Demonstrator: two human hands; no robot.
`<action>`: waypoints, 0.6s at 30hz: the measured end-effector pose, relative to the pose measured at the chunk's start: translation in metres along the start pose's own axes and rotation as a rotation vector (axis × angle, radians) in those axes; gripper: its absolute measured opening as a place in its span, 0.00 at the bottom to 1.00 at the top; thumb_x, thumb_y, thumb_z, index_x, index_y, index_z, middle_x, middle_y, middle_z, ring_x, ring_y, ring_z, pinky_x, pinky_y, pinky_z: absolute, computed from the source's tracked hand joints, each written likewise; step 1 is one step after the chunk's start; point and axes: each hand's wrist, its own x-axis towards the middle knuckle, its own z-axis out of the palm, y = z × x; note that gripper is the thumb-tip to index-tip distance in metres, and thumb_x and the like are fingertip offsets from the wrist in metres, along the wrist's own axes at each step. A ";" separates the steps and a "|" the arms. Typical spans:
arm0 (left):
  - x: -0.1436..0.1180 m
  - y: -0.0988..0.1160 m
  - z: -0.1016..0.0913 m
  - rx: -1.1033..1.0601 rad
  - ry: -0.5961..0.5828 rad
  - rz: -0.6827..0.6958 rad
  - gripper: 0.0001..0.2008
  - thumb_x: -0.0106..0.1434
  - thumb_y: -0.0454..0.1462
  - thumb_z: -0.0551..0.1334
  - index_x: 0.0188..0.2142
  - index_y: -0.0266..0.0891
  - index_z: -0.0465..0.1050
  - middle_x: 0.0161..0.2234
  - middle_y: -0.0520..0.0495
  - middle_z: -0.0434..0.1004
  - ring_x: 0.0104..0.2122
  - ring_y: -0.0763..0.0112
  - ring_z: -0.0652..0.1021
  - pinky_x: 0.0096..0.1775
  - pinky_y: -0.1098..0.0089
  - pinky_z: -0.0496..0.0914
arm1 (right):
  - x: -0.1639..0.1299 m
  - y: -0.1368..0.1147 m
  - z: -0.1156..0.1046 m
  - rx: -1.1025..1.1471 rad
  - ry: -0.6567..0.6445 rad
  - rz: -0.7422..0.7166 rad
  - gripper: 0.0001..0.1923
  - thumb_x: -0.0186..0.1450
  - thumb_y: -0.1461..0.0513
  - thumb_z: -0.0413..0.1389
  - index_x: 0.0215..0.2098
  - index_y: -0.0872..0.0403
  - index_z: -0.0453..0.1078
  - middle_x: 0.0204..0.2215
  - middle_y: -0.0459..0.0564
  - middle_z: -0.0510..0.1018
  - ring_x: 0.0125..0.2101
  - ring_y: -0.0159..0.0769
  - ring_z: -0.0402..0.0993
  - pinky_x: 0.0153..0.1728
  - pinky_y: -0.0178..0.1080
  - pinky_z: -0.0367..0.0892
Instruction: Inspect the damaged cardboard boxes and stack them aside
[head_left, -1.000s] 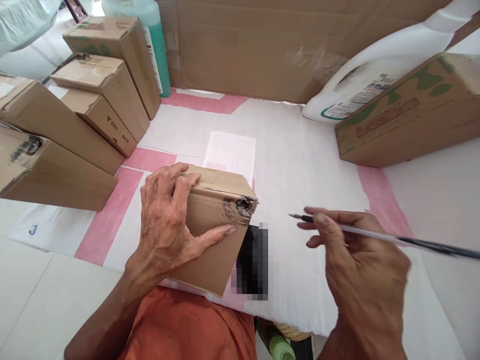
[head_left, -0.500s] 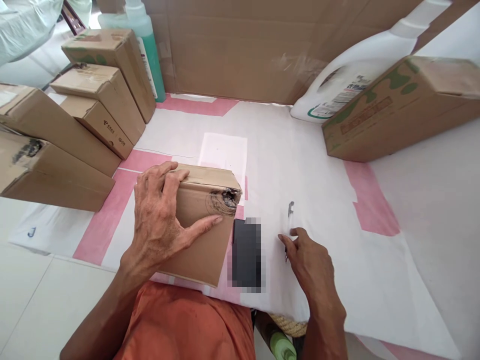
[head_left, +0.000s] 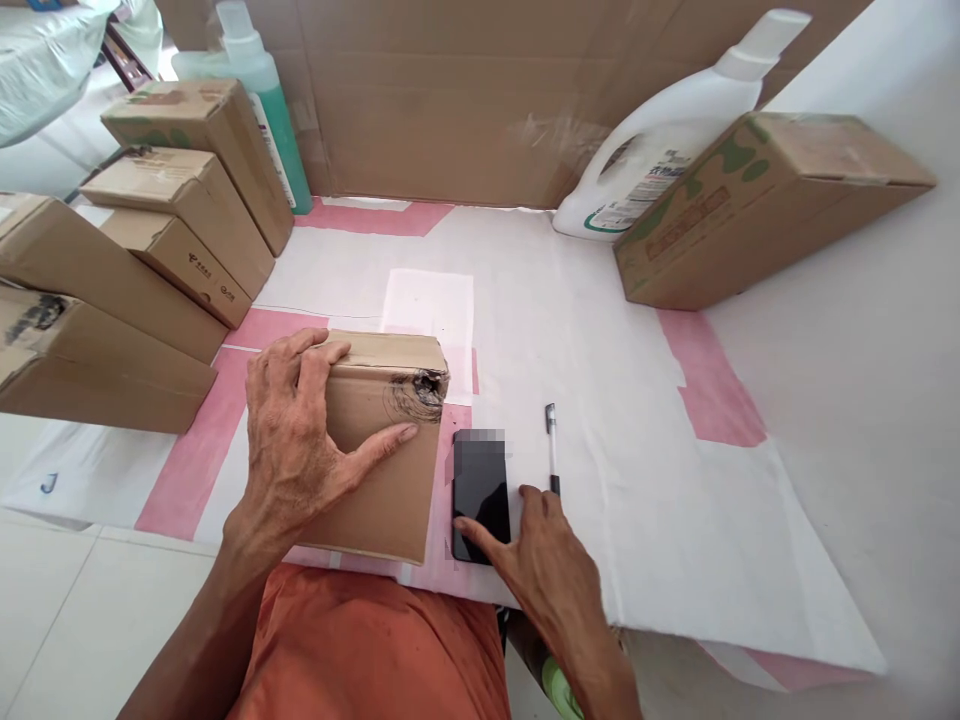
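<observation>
We steady the small brown cardboard box (head_left: pixel 375 440), its corner scribbled black, under our left hand (head_left: pixel 300 440), fingers clasping its top edge. Just beside it, our open right hand (head_left: pixel 536 555) fingers the black phone (head_left: pixel 480 490); the clear pen (head_left: pixel 553 450) lies loose alongside.

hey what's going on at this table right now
A person sits at a white and pink covered table. Their left hand grips a small cardboard box that has a black scribble on its corner. Their right hand reaches a finger onto a dark phone lying beside the box. A pen lies on the table just right of the phone, not held. More boxes are stacked at the left, and a white detergent bottle stands at the back.
</observation>
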 end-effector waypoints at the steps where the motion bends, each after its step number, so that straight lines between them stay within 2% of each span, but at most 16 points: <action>1: 0.000 0.000 0.000 -0.002 0.000 0.001 0.34 0.62 0.55 0.73 0.59 0.40 0.67 0.61 0.27 0.72 0.61 0.35 0.74 0.61 0.38 0.66 | -0.003 -0.004 0.004 0.017 -0.017 0.009 0.24 0.66 0.46 0.66 0.48 0.54 0.69 0.47 0.64 0.81 0.47 0.61 0.81 0.37 0.47 0.71; 3: 0.001 0.000 0.000 -0.007 0.003 0.007 0.34 0.62 0.55 0.73 0.58 0.39 0.68 0.61 0.26 0.72 0.60 0.34 0.74 0.61 0.38 0.66 | -0.002 -0.008 0.010 0.144 -0.023 0.070 0.24 0.62 0.51 0.68 0.48 0.54 0.68 0.48 0.66 0.81 0.48 0.63 0.80 0.41 0.50 0.72; 6: 0.001 -0.001 0.001 -0.015 0.005 0.006 0.35 0.62 0.56 0.73 0.58 0.39 0.68 0.60 0.27 0.73 0.60 0.35 0.74 0.61 0.37 0.67 | 0.009 -0.010 0.013 0.431 -0.065 0.169 0.27 0.56 0.49 0.68 0.47 0.55 0.70 0.45 0.66 0.83 0.46 0.64 0.80 0.44 0.54 0.73; 8: 0.001 -0.001 0.001 -0.016 0.006 0.005 0.34 0.62 0.56 0.73 0.59 0.40 0.67 0.60 0.28 0.73 0.60 0.35 0.74 0.61 0.37 0.67 | 0.013 -0.011 0.012 0.559 -0.125 0.162 0.25 0.59 0.47 0.64 0.46 0.55 0.73 0.42 0.63 0.85 0.44 0.60 0.81 0.45 0.54 0.74; 10: 0.001 -0.002 0.002 -0.014 0.009 0.008 0.35 0.62 0.57 0.73 0.59 0.41 0.67 0.60 0.28 0.73 0.60 0.35 0.74 0.61 0.37 0.66 | 0.011 -0.013 0.008 0.729 -0.207 0.112 0.23 0.63 0.47 0.60 0.49 0.54 0.77 0.45 0.58 0.87 0.47 0.55 0.83 0.48 0.51 0.76; 12: 0.000 -0.002 0.002 -0.012 0.012 0.011 0.36 0.62 0.58 0.73 0.59 0.41 0.67 0.61 0.28 0.73 0.60 0.35 0.74 0.62 0.38 0.66 | 0.003 -0.015 0.002 0.958 -0.262 0.141 0.23 0.63 0.48 0.63 0.52 0.51 0.79 0.51 0.55 0.87 0.53 0.52 0.82 0.54 0.49 0.76; 14: 0.000 -0.003 0.002 -0.012 0.010 0.013 0.36 0.62 0.58 0.73 0.58 0.40 0.67 0.60 0.27 0.73 0.60 0.36 0.74 0.62 0.38 0.66 | -0.008 -0.016 -0.008 1.170 -0.296 0.251 0.26 0.61 0.48 0.69 0.54 0.50 0.79 0.54 0.56 0.86 0.56 0.54 0.82 0.55 0.51 0.76; 16: 0.001 -0.003 0.002 -0.016 0.006 0.016 0.35 0.62 0.57 0.73 0.58 0.40 0.68 0.60 0.27 0.74 0.60 0.36 0.75 0.62 0.38 0.66 | -0.021 -0.019 -0.022 1.331 -0.358 0.320 0.30 0.61 0.47 0.72 0.56 0.51 0.78 0.51 0.59 0.87 0.51 0.56 0.85 0.51 0.53 0.79; 18: 0.001 -0.003 0.003 -0.022 0.007 0.017 0.35 0.62 0.57 0.72 0.58 0.39 0.68 0.60 0.27 0.74 0.60 0.35 0.75 0.61 0.38 0.66 | -0.031 -0.023 -0.039 1.482 -0.428 0.275 0.30 0.63 0.48 0.72 0.58 0.53 0.77 0.47 0.61 0.88 0.43 0.53 0.87 0.46 0.52 0.81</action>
